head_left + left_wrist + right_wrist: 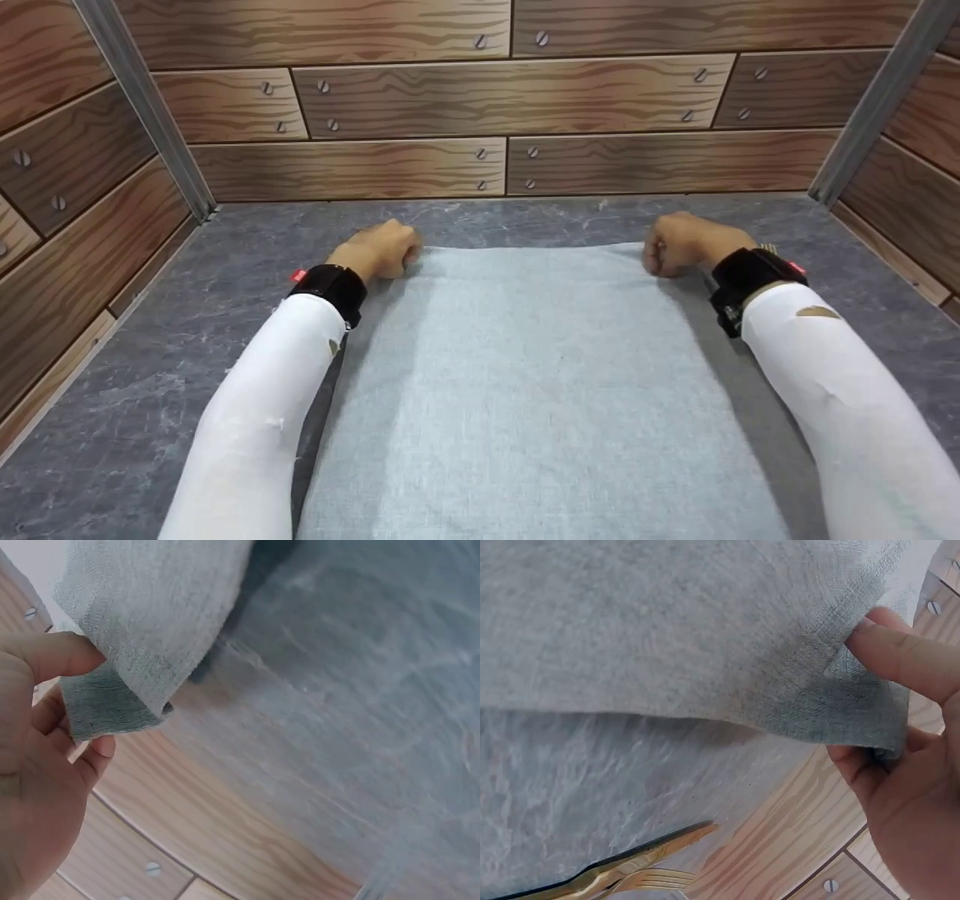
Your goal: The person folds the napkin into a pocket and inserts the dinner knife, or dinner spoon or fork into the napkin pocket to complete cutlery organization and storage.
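A light blue-grey cloth (540, 375) stretches toward me, its far edge held between my two hands. My left hand (381, 249) grips the far left corner; in the left wrist view the thumb (67, 654) lies over the cloth (157, 615) and other fingers are behind it. At the far right corner my right hand (679, 244) pinches the fabric, with the thumb (907, 660) on top of the cloth (667, 630) in the right wrist view. The corner hangs folded there. Near that hand lie a gold fork (656, 880) and a gold knife (645, 855), mostly hidden by my wrist in the head view.
Beneath the cloth is a dark grey marbled tabletop (150, 390). Wood-patterned panels (480, 97) wall in the back and both sides, with grey metal posts (154, 112) at the corners. A small shiny object (371, 891) shows at the left wrist view's bottom edge, too cropped to identify.
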`<action>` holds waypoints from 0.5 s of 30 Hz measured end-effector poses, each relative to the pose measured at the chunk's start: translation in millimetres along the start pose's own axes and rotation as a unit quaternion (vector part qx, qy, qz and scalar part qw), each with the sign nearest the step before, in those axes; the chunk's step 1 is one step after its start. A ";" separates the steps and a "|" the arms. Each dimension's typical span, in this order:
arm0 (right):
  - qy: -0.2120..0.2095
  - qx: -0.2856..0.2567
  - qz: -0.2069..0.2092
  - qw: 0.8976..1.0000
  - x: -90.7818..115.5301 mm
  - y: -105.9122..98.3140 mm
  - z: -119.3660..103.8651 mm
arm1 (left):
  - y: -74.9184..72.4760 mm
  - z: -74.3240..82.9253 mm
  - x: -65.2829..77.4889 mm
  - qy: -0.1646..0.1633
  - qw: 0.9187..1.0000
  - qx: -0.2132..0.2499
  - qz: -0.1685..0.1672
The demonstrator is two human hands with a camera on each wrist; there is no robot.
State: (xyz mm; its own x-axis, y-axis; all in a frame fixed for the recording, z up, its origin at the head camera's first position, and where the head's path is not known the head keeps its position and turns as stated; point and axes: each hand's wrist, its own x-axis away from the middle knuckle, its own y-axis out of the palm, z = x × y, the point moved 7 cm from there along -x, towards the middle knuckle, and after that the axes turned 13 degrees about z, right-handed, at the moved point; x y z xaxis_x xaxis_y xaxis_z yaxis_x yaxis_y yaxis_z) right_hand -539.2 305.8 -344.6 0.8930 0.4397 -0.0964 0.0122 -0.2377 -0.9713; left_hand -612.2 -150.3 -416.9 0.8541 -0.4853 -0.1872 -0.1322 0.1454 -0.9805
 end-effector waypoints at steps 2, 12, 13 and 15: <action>0.014 0.004 -0.001 1.000 5.2 -7.5 -13.8 | 12.6 -13.9 -9.3 0.008 1.000 -0.005 0.003; -0.002 0.025 0.122 0.992 8.4 -43.1 -37.0 | -73.6 47.8 31.2 -0.034 0.994 -0.100 -0.025; -0.002 0.026 0.131 0.991 8.5 -45.3 -38.3 | -86.7 57.1 39.3 -0.043 0.993 -0.109 -0.030; 0.009 0.028 0.145 0.989 9.5 -53.4 -40.7 | -109.1 66.4 49.5 -0.062 0.991 -0.115 -0.015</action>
State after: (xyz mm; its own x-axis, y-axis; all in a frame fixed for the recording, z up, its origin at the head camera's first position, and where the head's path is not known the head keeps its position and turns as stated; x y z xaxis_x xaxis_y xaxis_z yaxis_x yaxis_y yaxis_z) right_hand -513.0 287.5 -284.7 0.8630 0.3449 -0.3692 -0.2702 -0.3025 -0.9141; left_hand -522.1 -133.0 -315.2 0.9129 -0.3745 -0.1625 -0.2046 -0.0754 -0.9759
